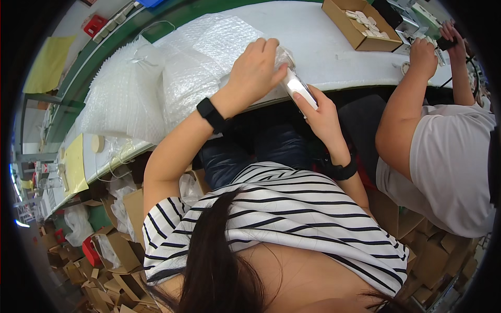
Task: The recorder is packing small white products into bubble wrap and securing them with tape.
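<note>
My right hand point(322, 116) is wrapped round a white, slim handheld device point(298, 87) with a shiny side, tilted over the table's front edge. At its far end, my left hand point(257, 70) is closed on a piece of clear bubble wrap point(285, 56); the fingers partly hide it, and I cannot tell how far it covers the device. Left of my left hand, flat bubble wrap bags point(219, 39) lie spread on the table. Further left stands a thick stack of bubble wrap bags point(117, 96), hanging towards the front edge.
The white table point(292, 21) curves across the top. On it stands an open cardboard box point(360, 26) with several small white parts. At the right a co-worker point(449, 151) in a light shirt handles a dark object. Cardboard boxes point(120, 250) crowd the floor at lower left.
</note>
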A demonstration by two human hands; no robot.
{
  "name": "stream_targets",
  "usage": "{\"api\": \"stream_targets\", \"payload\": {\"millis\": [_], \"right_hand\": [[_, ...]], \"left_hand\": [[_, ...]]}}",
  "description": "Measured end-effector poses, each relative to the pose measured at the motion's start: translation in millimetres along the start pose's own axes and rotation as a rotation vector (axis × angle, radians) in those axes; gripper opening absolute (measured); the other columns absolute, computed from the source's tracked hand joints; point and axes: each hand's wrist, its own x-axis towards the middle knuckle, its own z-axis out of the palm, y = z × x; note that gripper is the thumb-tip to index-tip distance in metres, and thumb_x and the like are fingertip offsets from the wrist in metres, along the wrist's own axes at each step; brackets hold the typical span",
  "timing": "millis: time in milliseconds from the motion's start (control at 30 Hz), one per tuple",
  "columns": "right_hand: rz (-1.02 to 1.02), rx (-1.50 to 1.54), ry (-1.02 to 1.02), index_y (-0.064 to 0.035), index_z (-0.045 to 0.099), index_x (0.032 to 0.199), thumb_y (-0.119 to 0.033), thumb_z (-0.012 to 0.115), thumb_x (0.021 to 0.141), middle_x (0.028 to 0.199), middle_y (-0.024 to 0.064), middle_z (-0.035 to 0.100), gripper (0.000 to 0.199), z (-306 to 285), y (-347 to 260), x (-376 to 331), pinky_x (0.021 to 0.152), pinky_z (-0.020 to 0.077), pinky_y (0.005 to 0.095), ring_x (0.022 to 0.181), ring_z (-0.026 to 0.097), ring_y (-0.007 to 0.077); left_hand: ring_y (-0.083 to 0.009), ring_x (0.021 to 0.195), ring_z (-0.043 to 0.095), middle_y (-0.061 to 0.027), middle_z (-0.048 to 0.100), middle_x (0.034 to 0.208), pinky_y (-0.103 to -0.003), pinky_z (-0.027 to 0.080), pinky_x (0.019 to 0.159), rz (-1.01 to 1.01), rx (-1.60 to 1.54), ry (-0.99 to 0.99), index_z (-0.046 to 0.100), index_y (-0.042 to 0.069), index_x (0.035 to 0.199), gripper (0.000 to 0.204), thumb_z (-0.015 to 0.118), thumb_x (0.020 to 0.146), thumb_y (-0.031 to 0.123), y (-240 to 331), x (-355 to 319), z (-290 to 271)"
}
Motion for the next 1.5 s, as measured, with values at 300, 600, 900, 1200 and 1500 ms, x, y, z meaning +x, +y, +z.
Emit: {"api": "stream_targets", "payload": {"millis": [300,600,900,1200,1500], "right_hand": [[-0.181,-0.183,0.057,0.0045,0.055,0.104,-0.029,0.06,0.083,0.067,0.0041,0.055,0.04,0,-1,6,0.047,0.0374,0.0212,0.054,0.047,0.0066],[0.091,0.501,-0.007,0.0031,0.055,0.099,-0.028,0.053,0.088,0.066,0.005,0.052,0.033,-7,-9,7,0.036,0.0283,0.018,0.044,0.041,0.0071],[0.149,0.697,-0.026,0.0041,0.054,0.103,-0.026,0.051,0.088,0.071,0.0069,0.053,0.033,-1,-17,12,0.038,0.0323,0.0197,0.043,0.044,0.0102],[0.178,0.559,-0.146,0.0043,0.041,0.122,-0.022,0.053,0.087,0.091,0.0112,0.057,0.045,5,-37,5,0.046,0.0422,0.0245,0.049,0.053,0.0164],[0.167,0.855,-0.013,0.0026,0.022,0.134,-0.021,0.044,0.089,0.096,0.0141,0.059,0.055,12,-31,9,0.056,0.0508,0.0323,0.075,0.061,0.024]], "left_hand": [[-0.03,0.076,0.051,-0.0117,0.052,0.078,-0.036,0.044,0.067,0.473,-0.02,-0.226,0.051,-0.001,0.078,0.009,0.054,0.071,0.004,14,9,10],[-0.0308,0.073,0.052,-0.0136,0.052,0.073,-0.038,0.045,0.065,-0.02,0.141,0.121,0.052,0.0,0.076,0.01,0.055,0.069,0.006,-5,-6,-10],[-0.0389,0.069,0.055,-0.023,0.055,0.069,-0.045,0.044,0.064,-0.18,-0.128,-0.336,0.05,-0.004,0.081,0.021,0.052,0.079,0.017,17,-20,-4],[-0.0313,0.065,0.059,-0.0151,0.058,0.066,-0.039,0.046,0.056,-0.382,0.078,-0.211,0.048,-0.001,0.087,0.02,0.057,0.075,0.013,40,6,-31],[-0.0316,0.061,0.059,-0.0156,0.059,0.068,-0.037,0.046,0.052,0.218,-0.238,-0.064,0.05,0.0,0.088,0.012,0.054,0.078,0.003,63,-14,-27]]}}
